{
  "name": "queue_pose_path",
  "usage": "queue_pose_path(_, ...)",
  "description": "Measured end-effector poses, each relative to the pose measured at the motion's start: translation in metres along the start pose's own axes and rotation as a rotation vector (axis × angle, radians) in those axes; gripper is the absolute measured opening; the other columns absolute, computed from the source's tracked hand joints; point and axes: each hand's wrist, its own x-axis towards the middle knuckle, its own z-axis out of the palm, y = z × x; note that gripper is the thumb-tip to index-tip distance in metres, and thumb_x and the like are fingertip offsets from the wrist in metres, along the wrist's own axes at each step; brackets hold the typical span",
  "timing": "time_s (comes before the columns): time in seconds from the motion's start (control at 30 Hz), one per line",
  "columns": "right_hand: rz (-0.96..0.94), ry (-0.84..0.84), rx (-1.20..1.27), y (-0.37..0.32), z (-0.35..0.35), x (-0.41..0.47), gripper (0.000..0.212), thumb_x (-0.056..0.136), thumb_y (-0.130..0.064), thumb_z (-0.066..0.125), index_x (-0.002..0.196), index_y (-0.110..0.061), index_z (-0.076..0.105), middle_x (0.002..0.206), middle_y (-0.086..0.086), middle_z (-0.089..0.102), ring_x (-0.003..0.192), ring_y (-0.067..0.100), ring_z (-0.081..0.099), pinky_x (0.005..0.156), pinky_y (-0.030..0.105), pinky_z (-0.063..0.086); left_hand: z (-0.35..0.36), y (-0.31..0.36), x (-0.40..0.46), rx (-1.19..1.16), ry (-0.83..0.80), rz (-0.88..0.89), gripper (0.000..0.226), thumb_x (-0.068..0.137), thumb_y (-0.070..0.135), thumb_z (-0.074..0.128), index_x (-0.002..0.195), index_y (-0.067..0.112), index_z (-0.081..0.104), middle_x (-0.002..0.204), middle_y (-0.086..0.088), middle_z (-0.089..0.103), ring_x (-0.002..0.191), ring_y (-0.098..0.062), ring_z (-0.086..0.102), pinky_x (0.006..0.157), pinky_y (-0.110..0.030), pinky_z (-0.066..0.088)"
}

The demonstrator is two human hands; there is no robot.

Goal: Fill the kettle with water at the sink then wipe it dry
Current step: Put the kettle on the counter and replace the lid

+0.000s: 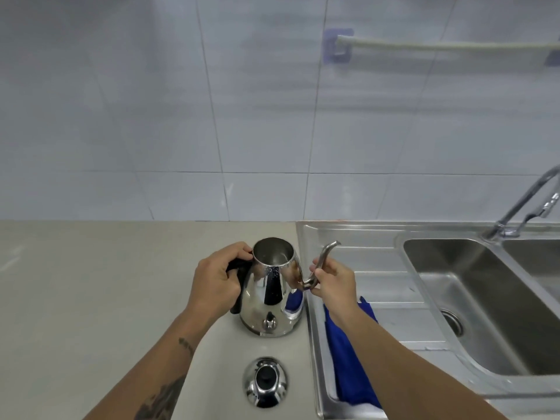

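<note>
A tiled wall (181, 101) is being shown behind a beige desk (91, 283), with a stainless steel sink (378, 237) set into it on the right. A curved faucet (524, 201) is standing at the far edge of the basin (485, 298). A towel rail (439, 45) is fixed high on the wall. A blue cloth (348, 353) is lying on the sink's drainboard, partly hidden under the right forearm. The stainless steel kettle (269, 298) is standing upright and open on the desk, just beside the sink's left edge. Its black handle (238, 286) is being gripped by the left hand (216, 283), fingers wrapped around it. Its thin spout (322, 259) is being pinched by the right hand (333, 283). The kettle lid (265, 381) is lying on the desk, nearer the person.
</note>
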Motion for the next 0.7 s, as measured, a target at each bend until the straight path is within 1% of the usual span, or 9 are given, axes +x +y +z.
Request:
queue_pose_path(0.17, 0.023, -0.004, 0.022, 0.004, 0.008, 0.005, 0.035, 0.096, 0.003, 0.054, 0.087, -0.028, 0.068, 0.097, -0.002, 0.071, 0.095, 0.013, 0.067, 0.095, 0.046, 0.057, 0.002, -0.009, -0.005, 0.169, 0.081, 0.157, 0.052, 0.076, -0.012, 0.048, 0.1, 0.03, 0.067, 0.11, 0.033, 0.064, 0.106, -0.013, 0.063, 0.094, -0.039, 0.053)
queue_pose_path(0.27, 0.024, 0.0, 0.005, 0.003, 0.008, 0.01, 0.035, 0.095, 0.003, 0.053, 0.087, -0.028, 0.068, 0.098, -0.001, 0.071, 0.096, 0.017, 0.068, 0.096, 0.047, 0.056, 0.01, -0.016, -0.011, 0.342, 0.15, 0.294, 0.039, 0.081, -0.004, 0.052, 0.107, 0.019, 0.071, 0.115, 0.017, 0.068, 0.114, -0.016, 0.058, 0.099, -0.041, 0.049)
queue_pose_path(0.33, 0.016, -0.022, -0.033, 0.002, 0.006, 0.011, 0.032, 0.095, 0.001, 0.054, 0.09, -0.027, 0.069, 0.099, 0.0, 0.072, 0.1, 0.022, 0.069, 0.097, 0.047, 0.056, 0.015, -0.022, -0.015, 0.388, 0.17, 0.304, 0.034, 0.086, 0.004, 0.052, 0.113, 0.016, 0.07, 0.121, 0.008, 0.069, 0.121, -0.019, 0.056, 0.104, -0.039, 0.045)
queue_pose_path(0.4, 0.009, -0.038, -0.111, 0.002, 0.003, 0.011, 0.029, 0.094, -0.003, 0.054, 0.093, -0.027, 0.07, 0.099, -0.001, 0.072, 0.101, 0.022, 0.069, 0.097, 0.046, 0.056, 0.018, -0.025, -0.022, 0.408, 0.162, 0.309, 0.038, 0.087, 0.008, 0.053, 0.122, 0.015, 0.067, 0.132, 0.006, 0.064, 0.128, -0.021, 0.053, 0.109, -0.037, 0.041)
queue_pose_path(0.47, -0.004, -0.046, -0.247, 0.002, 0.001, 0.008, 0.026, 0.094, -0.004, 0.053, 0.103, -0.022, 0.069, 0.096, -0.002, 0.072, 0.096, 0.022, 0.069, 0.088, 0.041, 0.059, 0.018, -0.028, -0.031, 0.461, 0.121, 0.33, 0.047, 0.088, 0.007, 0.054, 0.134, 0.015, 0.06, 0.145, 0.004, 0.054, 0.139, -0.021, 0.045, 0.114, -0.041, 0.036)
queue_pose_path(0.5, 0.001, -0.051, -0.31, 0.002, 0.0, 0.003, 0.027, 0.093, -0.004, 0.052, 0.11, -0.018, 0.067, 0.092, -0.003, 0.07, 0.087, 0.021, 0.068, 0.077, 0.038, 0.059, 0.018, -0.029, -0.035, 0.491, 0.098, 0.336, 0.051, 0.088, 0.008, 0.054, 0.139, 0.015, 0.055, 0.15, 0.003, 0.049, 0.143, -0.021, 0.039, 0.117, -0.044, 0.032)
queue_pose_path(0.57, 0.043, -0.072, -0.386, 0.004, -0.001, -0.014, 0.036, 0.09, -0.003, 0.05, 0.122, -0.018, 0.058, 0.081, -0.001, 0.065, 0.068, 0.015, 0.061, 0.055, 0.029, 0.05, 0.017, -0.029, -0.041, 0.533, 0.069, 0.331, 0.055, 0.091, 0.01, 0.052, 0.145, 0.016, 0.048, 0.156, 0.001, 0.041, 0.148, -0.022, 0.03, 0.119, -0.048, 0.028)
queue_pose_path(0.63, 0.085, -0.136, -0.422, 0.012, -0.001, -0.031, 0.039, 0.089, -0.003, 0.051, 0.126, -0.016, 0.055, 0.086, 0.006, 0.066, 0.069, 0.014, 0.06, 0.054, 0.028, 0.05, 0.018, -0.028, -0.042, 0.548, 0.071, 0.315, 0.055, 0.092, 0.012, 0.05, 0.146, 0.016, 0.046, 0.157, 0.0, 0.039, 0.149, -0.023, 0.028, 0.119, -0.05, 0.027)
queue_pose_path(0.7, 0.079, -0.246, -0.454, 0.021, -0.001, -0.047, 0.031, 0.09, -0.004, 0.054, 0.12, -0.016, 0.057, 0.098, 0.007, 0.068, 0.079, 0.014, 0.063, 0.064, 0.03, 0.056, 0.02, -0.026, -0.043, 0.545, 0.085, 0.301, 0.055, 0.091, 0.012, 0.049, 0.146, 0.016, 0.046, 0.156, 0.0, 0.04, 0.149, -0.024, 0.029, 0.119, -0.051, 0.027)
